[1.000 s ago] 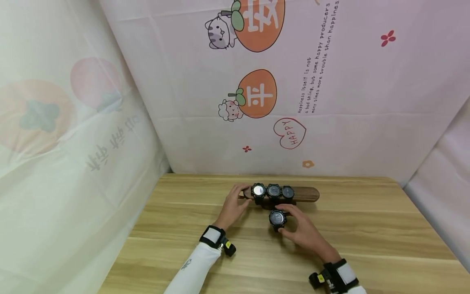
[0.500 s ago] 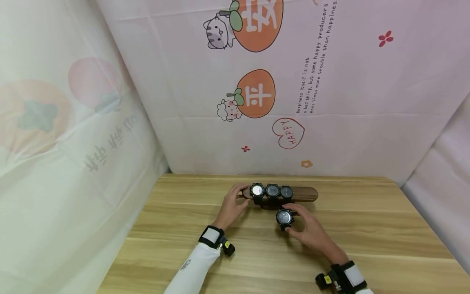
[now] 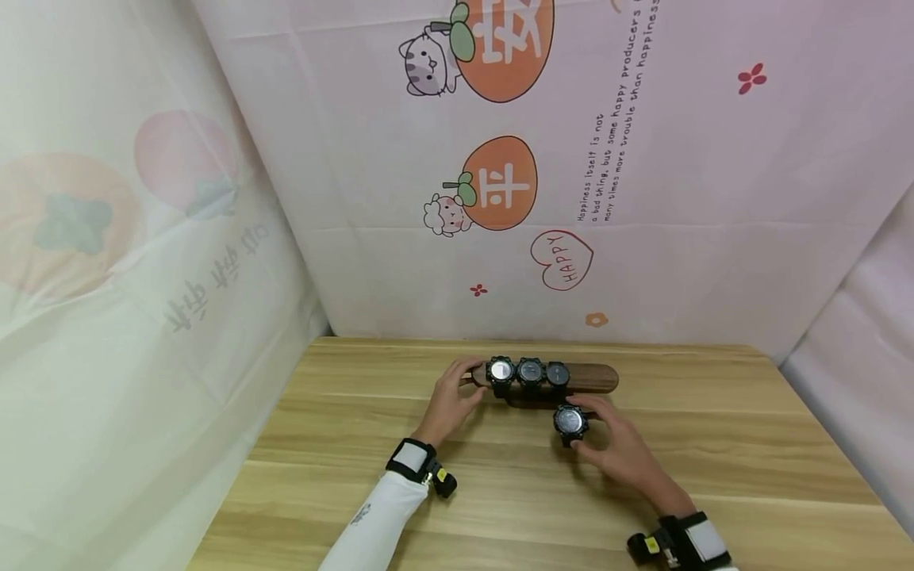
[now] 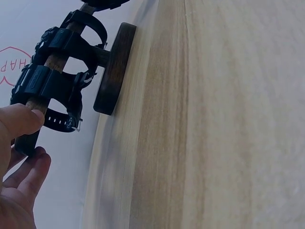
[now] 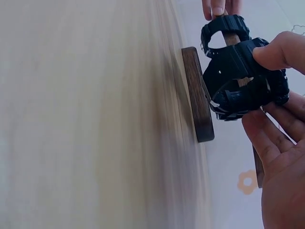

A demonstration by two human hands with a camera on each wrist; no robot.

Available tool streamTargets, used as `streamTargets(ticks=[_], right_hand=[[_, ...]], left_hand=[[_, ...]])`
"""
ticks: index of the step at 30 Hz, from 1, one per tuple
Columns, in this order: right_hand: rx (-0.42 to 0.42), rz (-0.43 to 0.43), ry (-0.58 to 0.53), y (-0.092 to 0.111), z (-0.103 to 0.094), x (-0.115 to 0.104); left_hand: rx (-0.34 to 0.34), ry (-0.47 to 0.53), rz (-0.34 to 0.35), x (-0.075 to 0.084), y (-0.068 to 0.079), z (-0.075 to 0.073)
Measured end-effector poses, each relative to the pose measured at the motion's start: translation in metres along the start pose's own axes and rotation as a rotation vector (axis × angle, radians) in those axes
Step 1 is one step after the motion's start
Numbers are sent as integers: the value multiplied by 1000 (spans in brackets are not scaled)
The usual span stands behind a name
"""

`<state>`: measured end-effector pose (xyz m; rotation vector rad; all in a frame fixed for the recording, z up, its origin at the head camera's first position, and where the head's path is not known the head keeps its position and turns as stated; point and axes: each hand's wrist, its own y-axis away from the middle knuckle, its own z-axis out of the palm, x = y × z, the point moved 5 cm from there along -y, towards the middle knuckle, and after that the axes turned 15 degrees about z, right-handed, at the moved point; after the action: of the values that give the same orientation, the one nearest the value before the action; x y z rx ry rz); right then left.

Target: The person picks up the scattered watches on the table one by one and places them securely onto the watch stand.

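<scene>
My left hand [image 3: 451, 400] holds the left end of a dark wooden watch stand [image 3: 596, 377]; in the left wrist view its thumb lies on the bar, with fingers [image 4: 31, 174] beneath. Three black watches hang along the bar: one with a bright face [image 3: 501, 369], a middle watch [image 3: 531, 370] and a darker-faced one [image 3: 558, 374]. My right hand [image 3: 621, 450] pinches a fourth black watch [image 3: 571, 421] by thumb and fingers, just in front of the bar and right of the hanging ones. In the right wrist view its strap is a closed loop [image 5: 231, 62].
The stand's base [image 5: 198, 95] rests on a wood-grain table [image 3: 714, 452] near its back edge. A printed white cloth [image 3: 678, 262] hangs right behind, and another white cloth [image 3: 236, 381] closes the left side. The bar's right end carries no watch.
My right hand has moved to the right with its watch, along the front of the stand. The left hand keeps its hold on the bar's end.
</scene>
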<state>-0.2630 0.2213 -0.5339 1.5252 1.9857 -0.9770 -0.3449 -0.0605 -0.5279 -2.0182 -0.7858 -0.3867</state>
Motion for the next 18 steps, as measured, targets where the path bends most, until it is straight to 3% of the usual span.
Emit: streamTargets(ticks=[9,18], right_hand=[[27,-43,-2,3,-11,3],[58,0,13,4,-21,9]], left_hand=[[-2,30,9,0,0,0],[-8,-4,-11,-1,1,0]])
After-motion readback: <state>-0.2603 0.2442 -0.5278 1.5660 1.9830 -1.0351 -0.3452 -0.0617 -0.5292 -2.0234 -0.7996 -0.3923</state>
